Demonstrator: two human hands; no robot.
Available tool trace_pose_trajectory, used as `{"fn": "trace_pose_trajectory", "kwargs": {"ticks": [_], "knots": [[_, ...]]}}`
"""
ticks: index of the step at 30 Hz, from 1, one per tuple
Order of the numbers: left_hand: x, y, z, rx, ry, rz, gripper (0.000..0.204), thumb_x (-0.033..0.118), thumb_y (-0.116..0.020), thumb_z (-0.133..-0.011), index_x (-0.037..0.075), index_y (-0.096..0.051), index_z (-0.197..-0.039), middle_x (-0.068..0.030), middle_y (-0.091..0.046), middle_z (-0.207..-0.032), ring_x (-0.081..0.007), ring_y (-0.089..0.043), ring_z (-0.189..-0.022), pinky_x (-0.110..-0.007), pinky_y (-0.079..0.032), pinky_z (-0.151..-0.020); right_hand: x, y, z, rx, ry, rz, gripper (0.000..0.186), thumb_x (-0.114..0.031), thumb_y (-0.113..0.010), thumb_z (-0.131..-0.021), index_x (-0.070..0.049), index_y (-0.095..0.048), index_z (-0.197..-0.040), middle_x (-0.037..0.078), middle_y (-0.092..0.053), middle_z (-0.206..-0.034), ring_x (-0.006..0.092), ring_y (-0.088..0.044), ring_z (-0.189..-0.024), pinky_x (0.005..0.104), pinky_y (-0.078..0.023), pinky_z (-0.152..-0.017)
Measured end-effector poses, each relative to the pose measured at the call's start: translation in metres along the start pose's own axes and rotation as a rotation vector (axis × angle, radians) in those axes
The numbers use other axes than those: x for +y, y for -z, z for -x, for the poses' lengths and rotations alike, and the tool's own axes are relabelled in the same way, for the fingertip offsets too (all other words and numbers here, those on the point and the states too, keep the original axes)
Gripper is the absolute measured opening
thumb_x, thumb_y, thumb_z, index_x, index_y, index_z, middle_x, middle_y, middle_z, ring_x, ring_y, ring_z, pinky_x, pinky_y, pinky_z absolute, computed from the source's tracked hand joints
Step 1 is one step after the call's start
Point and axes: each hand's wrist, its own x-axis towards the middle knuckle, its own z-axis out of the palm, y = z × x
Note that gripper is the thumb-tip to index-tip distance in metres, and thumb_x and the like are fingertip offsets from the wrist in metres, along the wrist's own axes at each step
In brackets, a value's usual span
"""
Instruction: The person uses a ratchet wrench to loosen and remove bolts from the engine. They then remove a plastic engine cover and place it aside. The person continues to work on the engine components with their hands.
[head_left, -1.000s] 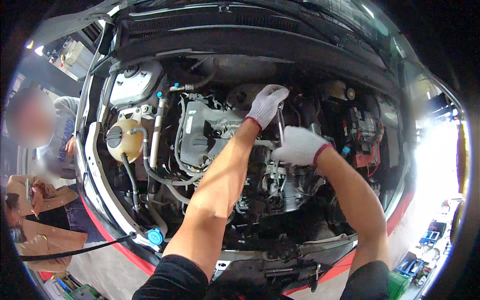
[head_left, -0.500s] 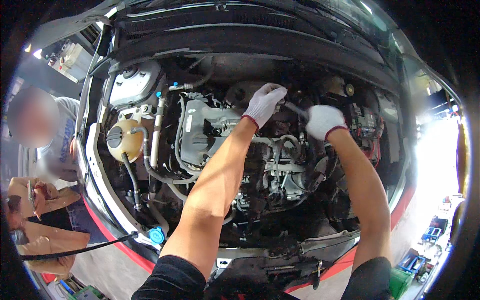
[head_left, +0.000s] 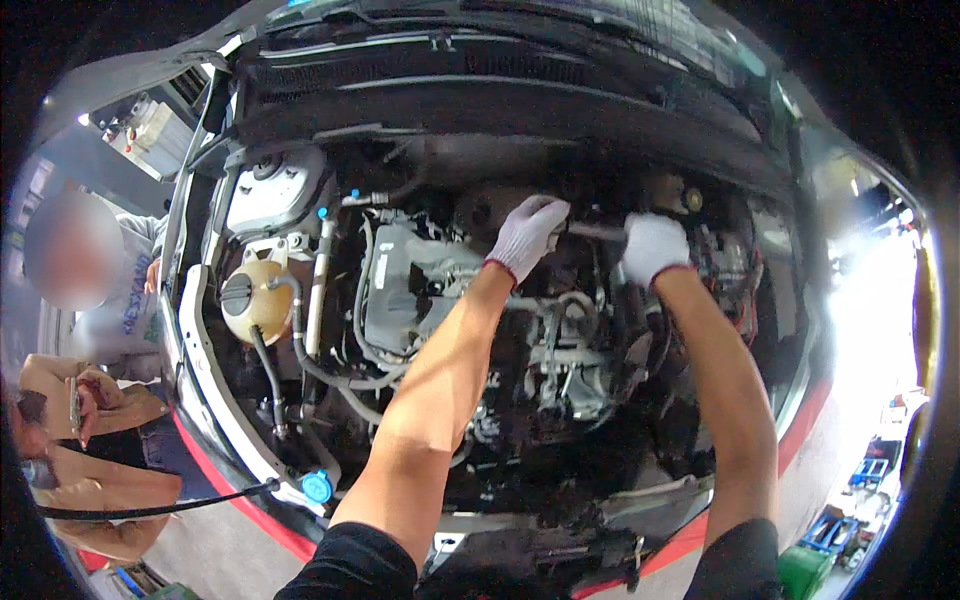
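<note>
Both my hands wear white knit gloves with dark red cuffs and work over the rear part of a car engine. A slim metal bar, apparently the handle of a ratchet wrench (head_left: 597,232), runs almost level between them. My right hand (head_left: 657,248) is closed around its right end. At its left end my left hand (head_left: 530,238) is closed with bent fingers over the head, which the glove hides. Whatever the tool's head sits on cannot be seen. The grey engine cover (head_left: 390,285) lies left of my left forearm.
At the left are a yellowish coolant tank (head_left: 255,303) with hoses and a blue washer cap (head_left: 317,487). A thin black prop rod (head_left: 160,510) crosses the lower left. Two people stand beyond the left fender. Wiring (head_left: 730,265) lies right of my right hand.
The handle has swung from slanting down to the right to nearly level, its right end moving away from me with my right hand. My left hand stays at the head. The view has shifted slightly.
</note>
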Motion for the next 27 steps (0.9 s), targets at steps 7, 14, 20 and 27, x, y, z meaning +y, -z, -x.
{"fn": "trace_pose_trajectory", "kwargs": {"ticks": [7, 14, 20, 27], "knots": [[-0.006, 0.015, -0.003, 0.101, -0.168, -0.123, 0.031, 0.029, -0.072, -0.094, 0.005, -0.07, -0.113, 0.0016, -0.064, -0.088, -0.0088, -0.058, -0.079, -0.027, -0.046, -0.069, -0.094, 0.045, 0.034, -0.357, 0.102, -0.31, 0.038, -0.037, -0.07, -0.078, 0.0, -0.073, -0.088, 0.03, -0.071, -0.097, 0.0471, -0.071, -0.091, 0.0523, -0.057, -0.082], [0.007, 0.015, -0.005, 0.092, -0.074, -0.131, 0.029, 0.031, -0.072, -0.095, 0.008, -0.068, -0.114, 0.0026, -0.061, -0.087, -0.0081, -0.055, -0.074, -0.026, -0.045, -0.065, -0.084, 0.021, 0.033, -0.119, -0.062, -0.139, 0.029, -0.025, -0.066, -0.084, -0.004, -0.07, -0.104, 0.023, -0.076, -0.097, 0.0427, -0.075, -0.088, 0.0487, -0.06, -0.082], [-0.005, 0.012, -0.005, 0.109, -0.09, -0.145, 0.027, 0.032, -0.071, -0.097, 0.009, -0.069, -0.111, 0.0034, -0.061, -0.085, -0.008, -0.054, -0.074, -0.026, -0.043, -0.066, -0.076, 0.03, 0.019, -0.368, 0.103, -0.225, 0.043, -0.035, -0.066, -0.081, -0.002, -0.07, -0.108, 0.026, -0.072, -0.101, 0.0457, -0.071, -0.093, 0.0531, -0.057, -0.082], [-0.009, 0.007, -0.012, 0.052, -0.11, -0.256, 0.03, 0.035, -0.073, -0.095, 0.011, -0.07, -0.113, 0.003, -0.063, -0.088, -0.0076, -0.055, -0.08, -0.025, -0.044, -0.068, -0.089, 0.003, 0.052, -0.089, -0.013, -0.29, 0.039, -0.033, -0.066, -0.083, 0.005, -0.071, -0.09, 0.03, -0.073, -0.088, 0.0441, -0.074, -0.085, 0.0495, -0.06, -0.082]]}}
